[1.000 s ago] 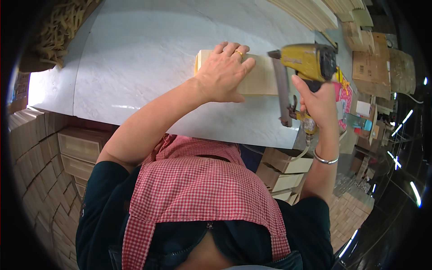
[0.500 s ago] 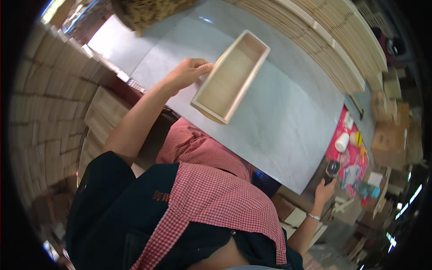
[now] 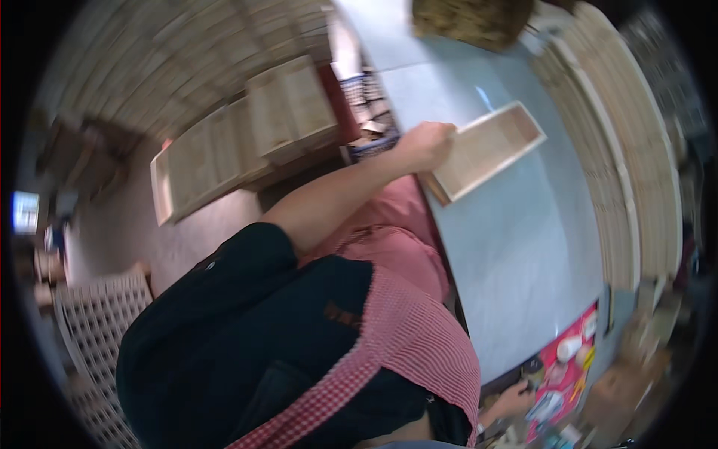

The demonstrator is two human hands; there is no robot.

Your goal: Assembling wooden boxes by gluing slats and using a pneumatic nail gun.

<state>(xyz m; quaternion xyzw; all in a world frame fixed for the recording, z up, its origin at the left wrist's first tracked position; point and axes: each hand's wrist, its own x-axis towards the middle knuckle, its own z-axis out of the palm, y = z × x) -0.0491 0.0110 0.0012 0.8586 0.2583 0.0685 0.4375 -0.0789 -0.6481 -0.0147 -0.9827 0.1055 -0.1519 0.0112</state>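
Observation:
A long, shallow wooden box [image 3: 486, 153] with an open top lies at a slant on the grey-white tabletop [image 3: 523, 254]. My left hand [image 3: 430, 146] is closed on its left wall, near the end closer to me. Low in the picture, past the table's near-right end, is my right hand [image 3: 512, 400], smeared by motion. Its fingers curl by a dark handled tool [image 3: 532, 367], whose kind I cannot make out. A pink-red sheet [image 3: 565, 367] with a white bottle [image 3: 569, 348] and other small items lies beside this hand.
Stacked wooden boxes [image 3: 292, 108] stand left of the table. Long rows of thin wooden boards [image 3: 591, 150] line its far right edge. A brown basket [image 3: 471, 22] sits at the far end. A lattice crate [image 3: 105, 314] is at the lower left.
My view and body have turned to the left, so the table now stands more upright in the picture. The left hand still grips the box, which lies nearer the table's left edge.

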